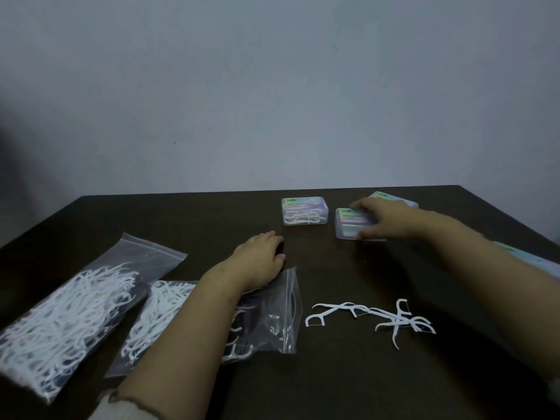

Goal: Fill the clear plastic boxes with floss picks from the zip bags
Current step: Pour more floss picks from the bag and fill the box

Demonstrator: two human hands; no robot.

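Nearest, left of the loose floss picks [372,318], two zip bags lie on the dark surface [333,383]: the fuller bag [69,322] and an opened bag [266,316], both still stocked. The left hand [260,257] rests flat, fingers relaxed, at the opened bag's mouth. Beyond the picks, the right hand [378,218] grips a clear box [353,224]; a filled box [304,211] stands just left. Filling appears barely begun. Open room lies ahead of the picks; the far edge is close behind the boxes.
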